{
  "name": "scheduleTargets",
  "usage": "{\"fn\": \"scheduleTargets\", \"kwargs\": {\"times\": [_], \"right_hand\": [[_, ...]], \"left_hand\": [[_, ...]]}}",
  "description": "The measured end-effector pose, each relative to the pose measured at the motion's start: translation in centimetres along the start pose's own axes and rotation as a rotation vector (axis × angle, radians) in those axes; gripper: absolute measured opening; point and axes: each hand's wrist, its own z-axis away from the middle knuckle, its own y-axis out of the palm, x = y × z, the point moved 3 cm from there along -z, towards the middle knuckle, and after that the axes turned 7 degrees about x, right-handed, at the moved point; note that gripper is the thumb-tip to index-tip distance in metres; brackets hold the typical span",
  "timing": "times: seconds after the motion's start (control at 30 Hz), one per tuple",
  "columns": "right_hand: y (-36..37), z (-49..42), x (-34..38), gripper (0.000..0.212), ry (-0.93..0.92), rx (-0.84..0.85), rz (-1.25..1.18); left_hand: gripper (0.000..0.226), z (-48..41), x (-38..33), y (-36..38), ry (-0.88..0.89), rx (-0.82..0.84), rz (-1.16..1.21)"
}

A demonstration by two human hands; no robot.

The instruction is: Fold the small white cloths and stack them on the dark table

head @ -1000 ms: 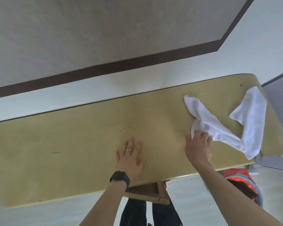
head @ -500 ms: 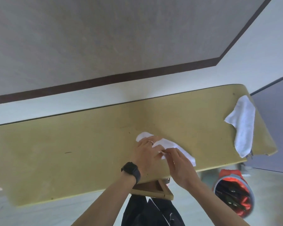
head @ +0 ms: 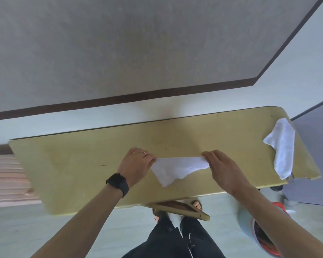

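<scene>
A small white cloth point(head: 177, 169) is stretched between my two hands over the middle of the yellowish wooden table point(head: 82, 164). My left hand point(head: 138, 164) pinches its left corner and my right hand point(head: 220, 166) pinches its right corner; the lower part of the cloth hangs in an uneven point toward me. A second white cloth point(head: 283, 146) lies crumpled at the table's right end, partly draped over the near edge.
A wall with a dark baseboard point(head: 119, 99) runs behind the table. A red and grey bag point(head: 265, 237) sits on the floor at the right. My legs and sandalled feet point(head: 196, 205) stand under the near edge. Pinkish slats point(head: 6, 179) show at the left.
My right hand dragged one cloth from the right end to the table's middle. Both hands then took its corners and pulled apart, spreading it out. The other cloth stayed at the right end.
</scene>
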Motion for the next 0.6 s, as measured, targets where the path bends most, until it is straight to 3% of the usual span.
{"fn": "scheduleTargets", "kwargs": {"times": [0.13, 0.23, 0.43, 0.6], "right_hand": [[-0.5, -2.4, 0.1, 0.055, 0.030, 0.064, 0.148], [-1.5, -5.4, -0.1, 0.051, 0.067, 0.077, 0.213], [-4.3, -10.6, 0.6, 0.040, 0.061, -0.119, 0.243], [-3.7, -10.6, 1.4, 0.046, -0.028, -0.257, 0.266]], "left_hand": [[0.009, -0.8, 3.0, -1.8, -0.041, -0.014, -0.058], [0.008, -2.5, 4.6, -3.8, -0.105, -0.060, -0.101], [0.020, -5.4, 7.1, -7.1, -0.177, -0.176, -0.166], [0.028, -4.3, 7.7, -6.7, -0.177, -0.254, -0.195]]}}
